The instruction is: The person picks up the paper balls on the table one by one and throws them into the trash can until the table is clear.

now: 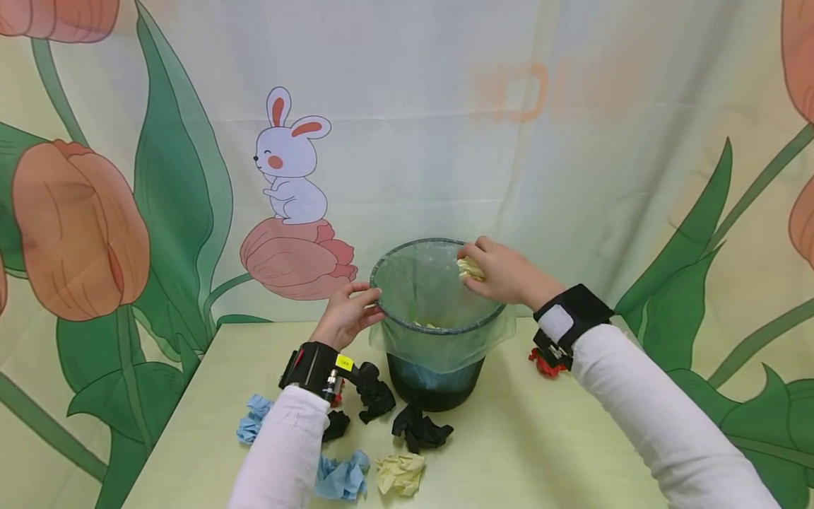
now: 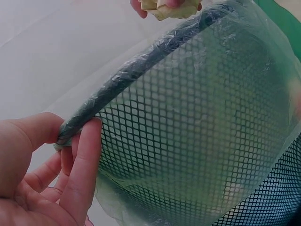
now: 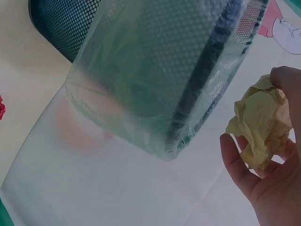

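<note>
A dark mesh wastebasket [image 1: 434, 382] with a translucent green liner bag [image 2: 197, 103] folded over its rim stands on the table. My left hand [image 1: 346, 314] pinches the rim on the left, thumb above and fingers beneath, as the left wrist view shows. Over the right part of the opening, my right hand [image 1: 505, 272] holds a crumpled yellow paper ball [image 3: 261, 123] between thumb and fingers. A little pale yellow paper [image 1: 426, 326] shows inside the basket; the rest of its contents is hidden.
In front of the basket lie black paper balls [image 1: 421, 428], a yellow paper ball [image 1: 400, 474] and blue paper balls [image 1: 343, 476]. A red paper ball [image 1: 545, 363] lies to the right on the table [image 1: 521, 452]. Behind hangs a printed curtain [image 1: 407, 141].
</note>
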### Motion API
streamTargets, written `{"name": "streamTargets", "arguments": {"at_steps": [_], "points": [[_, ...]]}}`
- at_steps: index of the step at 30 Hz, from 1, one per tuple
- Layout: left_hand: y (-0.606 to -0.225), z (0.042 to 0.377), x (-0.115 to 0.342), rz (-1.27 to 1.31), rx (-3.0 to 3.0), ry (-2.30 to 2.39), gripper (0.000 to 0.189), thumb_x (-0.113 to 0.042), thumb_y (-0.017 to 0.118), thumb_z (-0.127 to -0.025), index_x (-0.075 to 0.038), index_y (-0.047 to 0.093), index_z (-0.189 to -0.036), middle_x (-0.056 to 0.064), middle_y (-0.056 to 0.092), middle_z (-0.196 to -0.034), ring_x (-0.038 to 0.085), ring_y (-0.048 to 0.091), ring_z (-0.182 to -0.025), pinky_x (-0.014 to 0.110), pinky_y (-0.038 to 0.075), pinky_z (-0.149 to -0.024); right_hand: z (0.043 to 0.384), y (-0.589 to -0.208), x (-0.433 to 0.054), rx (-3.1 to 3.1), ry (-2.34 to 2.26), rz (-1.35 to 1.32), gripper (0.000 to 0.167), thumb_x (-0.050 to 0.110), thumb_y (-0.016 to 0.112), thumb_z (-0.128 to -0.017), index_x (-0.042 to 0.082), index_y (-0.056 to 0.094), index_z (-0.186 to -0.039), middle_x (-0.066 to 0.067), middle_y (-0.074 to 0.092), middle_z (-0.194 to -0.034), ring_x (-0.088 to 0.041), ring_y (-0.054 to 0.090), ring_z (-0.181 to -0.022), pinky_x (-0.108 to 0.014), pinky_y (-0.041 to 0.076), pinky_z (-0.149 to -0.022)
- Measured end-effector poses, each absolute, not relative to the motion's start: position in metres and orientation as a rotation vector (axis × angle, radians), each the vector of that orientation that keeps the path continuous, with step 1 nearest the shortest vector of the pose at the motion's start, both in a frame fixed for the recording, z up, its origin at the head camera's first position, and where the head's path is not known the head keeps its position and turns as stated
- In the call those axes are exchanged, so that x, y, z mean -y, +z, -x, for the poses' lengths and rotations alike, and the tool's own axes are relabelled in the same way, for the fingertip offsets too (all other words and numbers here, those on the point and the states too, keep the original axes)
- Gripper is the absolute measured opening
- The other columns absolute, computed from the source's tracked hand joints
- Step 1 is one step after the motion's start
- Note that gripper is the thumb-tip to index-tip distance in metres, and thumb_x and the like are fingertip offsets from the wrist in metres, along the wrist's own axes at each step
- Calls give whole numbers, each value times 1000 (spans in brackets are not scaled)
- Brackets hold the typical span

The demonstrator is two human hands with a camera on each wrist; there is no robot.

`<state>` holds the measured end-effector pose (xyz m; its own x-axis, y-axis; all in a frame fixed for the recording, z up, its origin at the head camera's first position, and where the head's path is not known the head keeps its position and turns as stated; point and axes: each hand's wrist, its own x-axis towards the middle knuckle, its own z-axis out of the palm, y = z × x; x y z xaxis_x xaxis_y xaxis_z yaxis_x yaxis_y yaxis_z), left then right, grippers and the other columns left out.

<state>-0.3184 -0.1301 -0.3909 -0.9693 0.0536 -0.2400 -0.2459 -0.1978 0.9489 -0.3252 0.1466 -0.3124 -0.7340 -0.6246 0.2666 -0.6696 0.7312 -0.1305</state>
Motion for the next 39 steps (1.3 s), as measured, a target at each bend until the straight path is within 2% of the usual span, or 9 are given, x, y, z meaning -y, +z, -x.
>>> {"name": "streamTargets", "arguments": {"at_steps": [16,29,39], "points": [[-390,318,130,222,-1835,2287,39,-12,56,-92,-6,38,-126,7,48,-93,13,57,-70,23,56,-68,321,-313,-141,2681,305,-1064,36,25,61,-88,11,51,-120,-10,49,-97,-21,46,-71,-30,40,-58],[-391,317,130,227,-1840,2281,38,-13,56,-92,-6,39,-125,7,47,-93,14,57,-71,23,56,-69,321,-314,-147,2689,244,-1039,42,27,60,-88,10,51,-125,-13,50,-110,-27,52,-86,-38,46,-74],[-390,317,131,227,-1840,2276,38,-13,56,-92,-7,39,-125,6,48,-91,13,57,-69,23,56,-68,326,-320,-165,2719,176,-875,41,27,57,-91,9,50,-127,-15,50,-117,-33,51,-100,-44,47,-75]]}}
